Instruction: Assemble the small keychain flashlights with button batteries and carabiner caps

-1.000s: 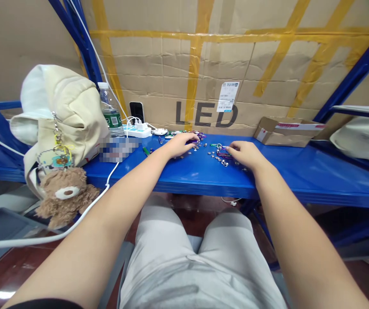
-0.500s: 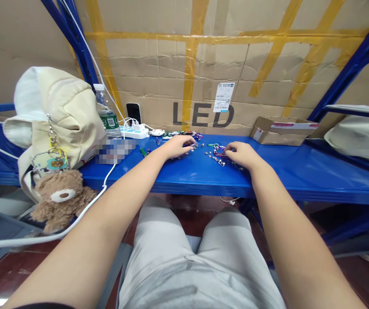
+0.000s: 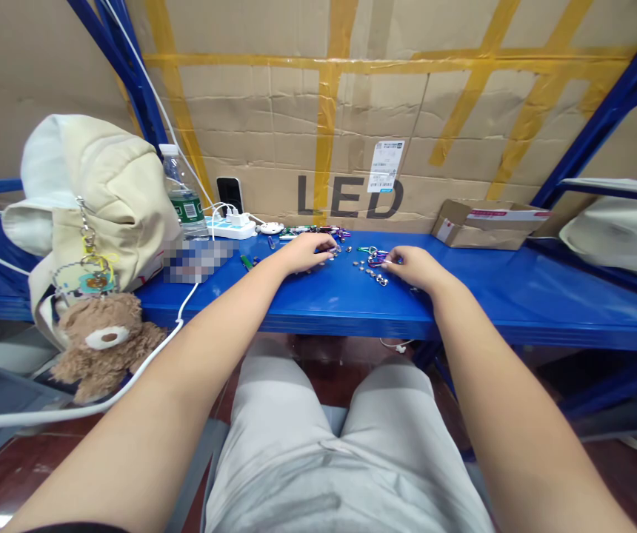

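My left hand (image 3: 312, 252) rests low over the blue tabletop with curled fingers; a small silver metal piece (image 3: 337, 250) shows at its fingertips. What lies inside those fingers is too small to make out. To the right, my right hand (image 3: 414, 266) has thumb and fingers closed together at a little pile of coloured carabiners (image 3: 375, 257), purple, blue and green. Whether it grips one of them is hidden. Several small round metal pieces (image 3: 361, 267) lie between the hands, and some silver rings (image 3: 381, 280) sit just in front of the pile.
Behind my left hand lies a row of coloured pen-like pieces (image 3: 318, 230). A power strip (image 3: 230, 227), a water bottle (image 3: 185, 196) and a cream bag (image 3: 101, 185) with a plush bear stand left. An open cardboard box (image 3: 482, 226) sits back right; a white cable crosses the left edge.
My right hand has shifted slightly left and its fingers have drawn in at the carabiner pile. A reddish carabiner seen there before is now mostly out of sight. My left hand stays nearly still.
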`<state>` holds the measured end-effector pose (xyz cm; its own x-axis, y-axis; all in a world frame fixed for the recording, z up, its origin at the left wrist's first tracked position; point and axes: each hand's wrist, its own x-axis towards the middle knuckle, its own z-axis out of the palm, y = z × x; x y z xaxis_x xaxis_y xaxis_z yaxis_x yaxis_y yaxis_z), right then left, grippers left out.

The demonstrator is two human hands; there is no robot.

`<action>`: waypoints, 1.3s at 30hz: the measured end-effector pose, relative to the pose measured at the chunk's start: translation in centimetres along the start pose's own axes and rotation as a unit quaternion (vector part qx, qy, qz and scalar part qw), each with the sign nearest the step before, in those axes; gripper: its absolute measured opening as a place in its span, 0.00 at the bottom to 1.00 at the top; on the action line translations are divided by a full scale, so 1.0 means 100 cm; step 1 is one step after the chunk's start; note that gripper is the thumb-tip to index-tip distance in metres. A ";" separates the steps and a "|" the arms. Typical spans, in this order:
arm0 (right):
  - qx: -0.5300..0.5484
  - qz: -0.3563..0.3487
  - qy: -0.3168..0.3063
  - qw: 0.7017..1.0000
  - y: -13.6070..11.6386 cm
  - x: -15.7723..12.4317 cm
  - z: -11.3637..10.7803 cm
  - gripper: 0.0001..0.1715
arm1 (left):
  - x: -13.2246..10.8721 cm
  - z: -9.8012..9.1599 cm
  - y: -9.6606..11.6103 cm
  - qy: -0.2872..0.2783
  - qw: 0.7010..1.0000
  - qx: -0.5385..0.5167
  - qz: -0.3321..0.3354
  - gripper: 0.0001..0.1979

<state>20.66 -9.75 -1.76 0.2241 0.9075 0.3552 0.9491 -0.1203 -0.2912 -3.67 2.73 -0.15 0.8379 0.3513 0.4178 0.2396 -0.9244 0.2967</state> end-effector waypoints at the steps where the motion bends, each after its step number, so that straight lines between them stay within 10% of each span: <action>1: 0.027 -0.012 0.029 0.999 -0.002 0.000 0.000 0.09 | 0.000 0.000 0.000 0.003 1.000 -0.003 0.002 0.12; 4: 0.102 -0.057 0.092 0.989 -0.013 0.003 0.000 0.09 | 0.001 0.002 0.002 0.029 1.000 0.005 0.002 0.12; 14: 0.150 -0.146 -0.006 0.978 -0.083 0.023 0.010 0.08 | 0.006 0.002 0.004 0.076 0.997 -0.005 -0.031 0.09; 30: 0.165 -0.177 0.038 0.970 -0.080 0.010 0.029 0.13 | 0.001 -0.002 -0.001 0.016 0.998 -0.062 -0.024 0.17; 39: -0.025 -0.163 0.032 0.986 -0.091 0.006 0.029 0.15 | 0.005 -0.001 0.003 0.085 0.992 -0.083 -0.035 0.14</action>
<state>11.50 -6.92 -1.48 -0.0832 0.8743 0.4781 0.9821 0.1532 -0.1092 -3.21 2.61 0.22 0.7236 0.4464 0.5264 0.1985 -0.8651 0.4607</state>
